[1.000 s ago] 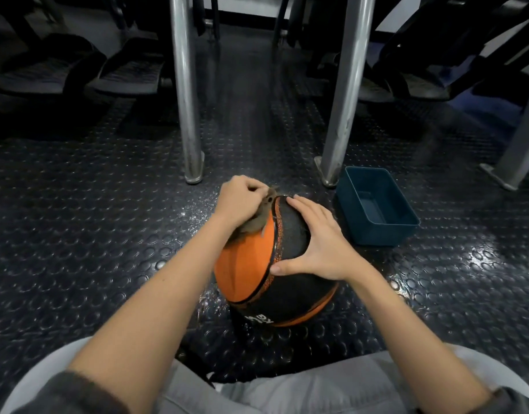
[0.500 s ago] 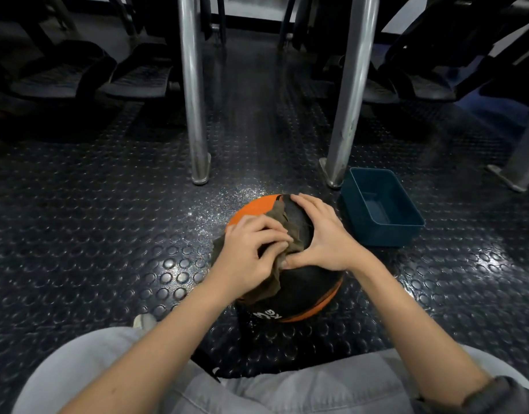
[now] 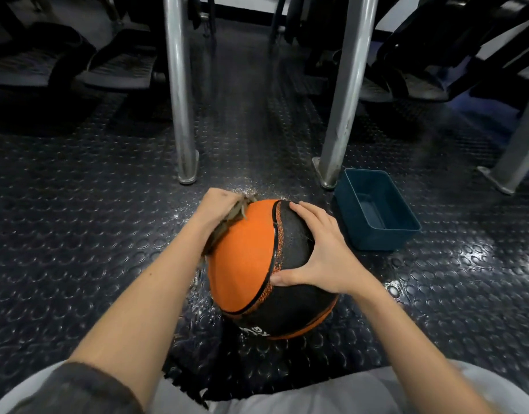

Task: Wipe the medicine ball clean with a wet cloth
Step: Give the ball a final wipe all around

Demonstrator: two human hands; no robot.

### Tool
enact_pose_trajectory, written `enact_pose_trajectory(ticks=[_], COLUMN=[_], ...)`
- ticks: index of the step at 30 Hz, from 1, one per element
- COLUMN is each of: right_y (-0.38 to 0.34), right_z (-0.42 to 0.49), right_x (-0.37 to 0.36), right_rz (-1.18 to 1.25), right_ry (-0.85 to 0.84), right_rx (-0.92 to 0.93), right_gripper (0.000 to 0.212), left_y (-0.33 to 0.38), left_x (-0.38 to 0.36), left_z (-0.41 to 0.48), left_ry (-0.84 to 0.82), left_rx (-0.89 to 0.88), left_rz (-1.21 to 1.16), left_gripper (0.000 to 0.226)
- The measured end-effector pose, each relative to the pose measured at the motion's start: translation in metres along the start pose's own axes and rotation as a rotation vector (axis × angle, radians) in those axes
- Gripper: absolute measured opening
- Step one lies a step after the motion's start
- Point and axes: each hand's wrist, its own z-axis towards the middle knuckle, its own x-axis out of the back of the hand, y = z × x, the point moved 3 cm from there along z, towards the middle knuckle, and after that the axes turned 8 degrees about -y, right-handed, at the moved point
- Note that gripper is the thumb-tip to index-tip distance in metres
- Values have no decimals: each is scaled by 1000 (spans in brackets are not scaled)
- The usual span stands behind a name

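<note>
Head view.

- Medicine ball [image 3: 242, 264]: orange and black panels and some white lettering low on the near side. It rests on the floor directly in front of the seated person, between the two forearms.
- Cloth [image 3: 227, 222]: brownish and bunched, lying against the ball's upper left shoulder under the left hand. A frayed end sticks out past the knuckles. Blurred.
- Left hand [image 3: 220, 204]: fingers curled round the cloth, gripping it and pressing it onto the orange panel.
- Right hand [image 3: 320, 252]: fingers spread apart and laid over the black panel on the ball's upper right. The thumb lies across the seam and nothing is gripped.
- Studded rubber floor [image 3: 78, 222]: dark, with fine bright specks around the ball.
- Blue plastic tub [image 3: 379, 239]: rectangular and open-topped, standing on the floor just right of the ball and apart from it. Its contents cannot be made out.
- Two metal posts, left [image 3: 179, 100] and right [image 3: 347, 85]: both stand on the floor beyond the ball.
- Ribbed footplates [image 3: 117, 67]: on dark machines at the far left.
- Light grey trousers [image 3: 347, 395]: along the bottom edge.
- Dark sleeve [image 3: 78, 389]: pushed up the left forearm.
</note>
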Motion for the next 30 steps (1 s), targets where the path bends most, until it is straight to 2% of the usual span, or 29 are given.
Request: enact_pose_trajectory(ticks=[3,7,9,11,14,17,20,22,24,26,28,29,30], right_y=[1,7,11,15,17,21,20,16,11,9,12,15,20], right_z=[-2,-2,-1,0,3,5,5,6,10,14,14,13,11], right_x=[0,3,4,7,11,17,14,8,6,7,11,13,14], right_rz=[17,27,43,63,75,73,76,67,53,59,88,110,134], right_ry=[9,4,4,20,28,11,24,40,46,43,46,49,50], right_rx=[-8,-14,-21,-43,-55,-67,-59,-36,-36,-53,-72,-81,-93], right_gripper=[126,125,125,125,123,121,125,125,124,124,124,123,122], left_y=[-29,-38,-24,-8,9,7,-7,-15,-35,-75,-99,-103,-103], left_x=[1,-5,-7,-13,-30,-57,-65,-55,-43,-39,-46,-52,-57], left_z=[-2,-16,-24,-35,-65,-97,-107,-106,-94,-74,-63,-59,-58], left_ry=[-20,27,95,162,308,455,560,641,643,552,430,404,400], left_rx=[146,137,53,-74,-333,-597,-661,-582,-382,-54,229,305,338], left_rz=[-183,-405,-370,-306,-133,21,28,-66,-242,-580,-1045,-1196,-1238], left_gripper=[34,39,34,18,12,19,27,26,21,20,43,46,39])
